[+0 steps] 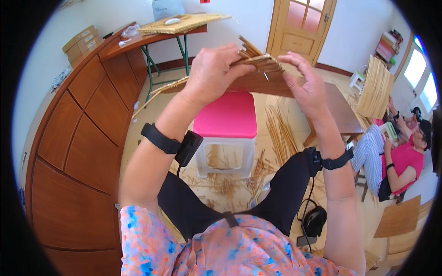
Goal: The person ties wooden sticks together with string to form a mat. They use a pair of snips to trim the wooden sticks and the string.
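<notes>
I hold a woven straw mat [258, 64] up in front of me, edge on, with loose reed ends sticking out at its top. My left hand [212, 71] grips its upper edge from the left, fingers curled over the weave. My right hand [305, 85] pinches the same edge from the right, by a thin metal needle [266, 76]. A strip of the mat trails down to the left [159, 91]. Both wrists carry black bands with small devices.
A pink-topped white plastic stool [226, 133] stands below my hands. Loose reeds [278, 133] litter the floor. Wooden cabinets [83, 124] run along the left. A seated person in red [405, 161] holds another woven mat [375, 87] at right. A wooden door [301, 25] is behind.
</notes>
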A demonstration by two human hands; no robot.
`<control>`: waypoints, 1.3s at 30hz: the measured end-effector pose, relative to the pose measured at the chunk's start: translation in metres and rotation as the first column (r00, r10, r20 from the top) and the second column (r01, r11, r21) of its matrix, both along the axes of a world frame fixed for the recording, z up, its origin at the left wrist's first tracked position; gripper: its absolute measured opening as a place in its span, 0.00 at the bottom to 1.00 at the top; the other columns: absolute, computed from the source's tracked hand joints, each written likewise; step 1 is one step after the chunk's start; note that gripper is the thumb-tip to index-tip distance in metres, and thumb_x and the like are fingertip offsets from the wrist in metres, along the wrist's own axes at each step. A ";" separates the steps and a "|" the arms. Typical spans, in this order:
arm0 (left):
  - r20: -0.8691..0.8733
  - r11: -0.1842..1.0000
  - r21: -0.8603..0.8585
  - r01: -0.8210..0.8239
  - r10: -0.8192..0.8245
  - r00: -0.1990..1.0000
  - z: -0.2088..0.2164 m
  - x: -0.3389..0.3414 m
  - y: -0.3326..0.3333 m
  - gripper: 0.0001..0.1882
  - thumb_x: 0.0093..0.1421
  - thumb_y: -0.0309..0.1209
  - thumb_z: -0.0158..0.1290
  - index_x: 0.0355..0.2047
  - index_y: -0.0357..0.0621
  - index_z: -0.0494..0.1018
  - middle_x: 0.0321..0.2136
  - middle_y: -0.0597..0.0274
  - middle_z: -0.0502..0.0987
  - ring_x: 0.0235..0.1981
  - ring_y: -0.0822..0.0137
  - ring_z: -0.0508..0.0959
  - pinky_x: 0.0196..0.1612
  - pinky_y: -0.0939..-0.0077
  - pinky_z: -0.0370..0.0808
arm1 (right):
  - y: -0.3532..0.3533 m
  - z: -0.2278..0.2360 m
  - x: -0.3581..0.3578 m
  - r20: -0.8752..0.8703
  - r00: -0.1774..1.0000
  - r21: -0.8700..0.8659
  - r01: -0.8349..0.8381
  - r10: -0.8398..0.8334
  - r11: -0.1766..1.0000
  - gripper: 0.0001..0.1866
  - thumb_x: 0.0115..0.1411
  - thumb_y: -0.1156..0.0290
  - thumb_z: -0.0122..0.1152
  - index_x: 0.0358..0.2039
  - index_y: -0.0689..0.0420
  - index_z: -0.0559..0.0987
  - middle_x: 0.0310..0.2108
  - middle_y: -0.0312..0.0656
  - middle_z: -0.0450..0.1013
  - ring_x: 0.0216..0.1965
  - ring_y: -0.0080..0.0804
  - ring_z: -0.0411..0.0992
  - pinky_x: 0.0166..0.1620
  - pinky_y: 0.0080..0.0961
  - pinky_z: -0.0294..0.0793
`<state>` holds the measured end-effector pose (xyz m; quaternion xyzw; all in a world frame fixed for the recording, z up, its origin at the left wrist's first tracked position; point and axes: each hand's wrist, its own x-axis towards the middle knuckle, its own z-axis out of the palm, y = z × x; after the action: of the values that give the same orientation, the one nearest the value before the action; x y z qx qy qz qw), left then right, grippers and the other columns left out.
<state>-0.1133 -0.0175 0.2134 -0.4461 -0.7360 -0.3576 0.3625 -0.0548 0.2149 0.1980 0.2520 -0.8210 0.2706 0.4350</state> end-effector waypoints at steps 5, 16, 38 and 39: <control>0.088 0.995 -0.072 -0.068 0.074 0.993 0.010 -0.011 -0.006 0.11 0.53 0.31 0.59 0.32 0.34 0.75 0.25 0.54 0.71 0.23 0.57 0.70 0.29 0.70 0.68 | -0.005 0.007 -0.028 0.164 0.950 -0.193 -0.232 0.265 0.953 0.16 0.61 0.65 0.59 0.45 0.60 0.76 0.41 0.39 0.76 0.45 0.26 0.73 0.50 0.26 0.69; 0.165 0.997 -0.036 -0.067 0.072 0.984 0.016 -0.017 -0.004 0.13 0.53 0.32 0.59 0.29 0.33 0.74 0.23 0.53 0.71 0.23 0.56 0.70 0.29 0.68 0.67 | -0.005 0.013 -0.037 0.231 0.894 -0.284 -0.314 0.383 0.906 0.16 0.60 0.65 0.61 0.44 0.63 0.76 0.35 0.37 0.75 0.37 0.19 0.71 0.44 0.18 0.72; 0.115 0.996 -0.064 -0.062 0.069 0.991 0.013 -0.015 -0.002 0.12 0.52 0.32 0.61 0.31 0.36 0.76 0.23 0.54 0.70 0.21 0.57 0.67 0.26 0.68 0.66 | -0.014 0.019 -0.031 0.267 0.875 -0.291 -0.327 0.404 0.899 0.14 0.62 0.66 0.58 0.42 0.64 0.77 0.33 0.35 0.76 0.35 0.17 0.69 0.40 0.16 0.70; 0.086 0.994 -0.073 -0.075 0.081 0.993 0.012 -0.015 -0.003 0.11 0.51 0.32 0.61 0.32 0.37 0.77 0.23 0.55 0.71 0.21 0.56 0.68 0.26 0.68 0.66 | -0.014 0.018 -0.029 0.271 0.875 -0.286 -0.325 0.402 0.901 0.14 0.62 0.66 0.58 0.42 0.64 0.77 0.33 0.35 0.76 0.34 0.17 0.69 0.39 0.17 0.70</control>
<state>-0.1279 -0.0205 0.2251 -0.4130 -0.7804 -0.3367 0.3272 -0.0842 0.2004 0.2159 0.3024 -0.7813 0.4793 0.2615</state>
